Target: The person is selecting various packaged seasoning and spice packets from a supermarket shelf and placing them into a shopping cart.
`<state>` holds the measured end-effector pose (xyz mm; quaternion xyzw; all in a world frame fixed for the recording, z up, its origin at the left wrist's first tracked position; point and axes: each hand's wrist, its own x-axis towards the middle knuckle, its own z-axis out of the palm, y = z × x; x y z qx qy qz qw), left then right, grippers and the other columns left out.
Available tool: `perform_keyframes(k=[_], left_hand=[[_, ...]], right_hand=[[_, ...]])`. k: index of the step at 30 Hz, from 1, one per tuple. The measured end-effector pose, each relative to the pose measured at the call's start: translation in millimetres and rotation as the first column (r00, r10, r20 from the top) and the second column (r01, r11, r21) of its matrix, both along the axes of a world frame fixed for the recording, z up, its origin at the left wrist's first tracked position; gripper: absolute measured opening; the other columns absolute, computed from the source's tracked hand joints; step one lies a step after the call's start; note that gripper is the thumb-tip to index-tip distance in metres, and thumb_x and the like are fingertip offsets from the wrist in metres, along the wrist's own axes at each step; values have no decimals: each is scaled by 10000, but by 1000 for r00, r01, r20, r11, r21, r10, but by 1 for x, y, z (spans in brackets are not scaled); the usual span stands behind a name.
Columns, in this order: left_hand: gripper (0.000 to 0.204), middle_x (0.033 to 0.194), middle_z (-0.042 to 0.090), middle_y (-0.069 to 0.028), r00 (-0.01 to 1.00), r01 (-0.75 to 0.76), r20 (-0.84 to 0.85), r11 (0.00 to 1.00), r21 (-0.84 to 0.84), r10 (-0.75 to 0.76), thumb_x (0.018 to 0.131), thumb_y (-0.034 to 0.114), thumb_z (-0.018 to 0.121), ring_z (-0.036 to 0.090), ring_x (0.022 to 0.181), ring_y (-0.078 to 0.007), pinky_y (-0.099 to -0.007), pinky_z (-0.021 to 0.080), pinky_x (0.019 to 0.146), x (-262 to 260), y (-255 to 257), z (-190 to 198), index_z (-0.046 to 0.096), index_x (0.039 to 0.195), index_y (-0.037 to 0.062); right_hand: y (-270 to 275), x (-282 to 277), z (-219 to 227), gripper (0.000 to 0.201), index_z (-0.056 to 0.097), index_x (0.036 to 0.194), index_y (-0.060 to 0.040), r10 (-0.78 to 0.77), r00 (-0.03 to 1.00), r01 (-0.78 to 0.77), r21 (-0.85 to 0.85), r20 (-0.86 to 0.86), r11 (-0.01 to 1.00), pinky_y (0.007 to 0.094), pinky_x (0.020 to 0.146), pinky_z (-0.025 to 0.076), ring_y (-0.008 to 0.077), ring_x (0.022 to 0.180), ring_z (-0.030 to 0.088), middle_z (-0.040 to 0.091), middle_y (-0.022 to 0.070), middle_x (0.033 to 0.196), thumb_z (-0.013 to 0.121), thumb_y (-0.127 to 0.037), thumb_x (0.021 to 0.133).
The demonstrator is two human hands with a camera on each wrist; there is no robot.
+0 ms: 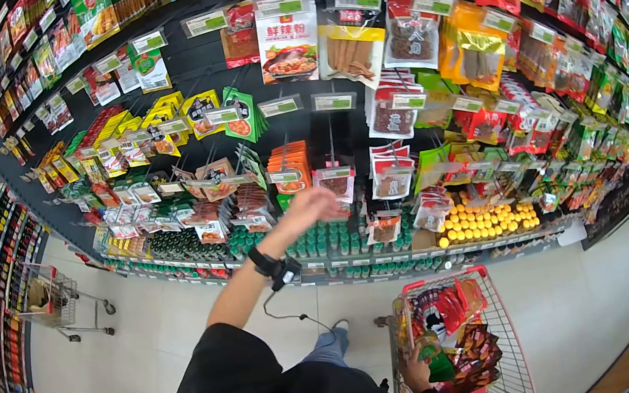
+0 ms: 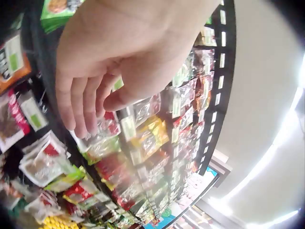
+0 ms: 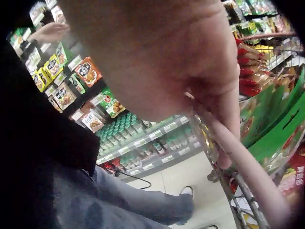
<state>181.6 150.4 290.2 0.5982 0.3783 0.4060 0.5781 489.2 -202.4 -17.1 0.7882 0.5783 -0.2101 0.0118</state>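
Note:
My left hand [image 1: 307, 212] reaches toward the hanging racks, in front of a packet in a pink-edged wrapper [image 1: 335, 183]. In the left wrist view the left fingers [image 2: 78, 102] hang loosely bent with nothing between them, with hanging packets [image 2: 150, 133] behind them. Low at the right, my right hand [image 1: 416, 371] grips the side rim [image 3: 238, 157] of the shopping cart [image 1: 508, 330], fingers curled round it. Green packets [image 3: 276, 138] lie right beside that hand inside the cart, along with red packets [image 1: 460, 303] and dark red packets [image 1: 476, 356].
Racks of hanging spice packets curve around the front. Green-capped bottles [image 1: 329, 237] and yellow-topped containers [image 1: 491, 218] line the lower shelves. Another cart [image 1: 60, 303] stands at the left on the pale tiled floor [image 1: 153, 321]. A cable [image 1: 288, 316] dangles from the left wrist.

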Motion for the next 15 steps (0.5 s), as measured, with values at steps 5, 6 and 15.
perform_keyframes(k=[5,6,15], left_hand=[[168,930,660,-70,958,-278,53,869,409,282,924,63,520,629,821,-126,-266,516,707,-39,65,91,576,1077,21],[182,934,652,-64,931,-345,66,800,491,360,910,61,543,615,828,-120,-262,513,704,-49,81,104,571,1085,19],[886,1360,443,-212,834,-366,-99,680,635,542,779,317,751,410,1288,-281,-394,356,1039,-93,194,206,260,1418,-51]], right_hand=[[9,31,11,632,259,1336,-88,-78,997,78,-77,4,994,541,665,524,462,778,642,631,290,766,530,-449,894],[12,39,9,635,230,1369,-66,-92,996,91,-104,1,990,533,691,526,468,801,635,607,308,887,514,-347,876],[73,106,2,427,468,1201,-15,-116,992,125,-225,54,966,416,694,535,329,780,657,651,197,895,569,-249,858]])
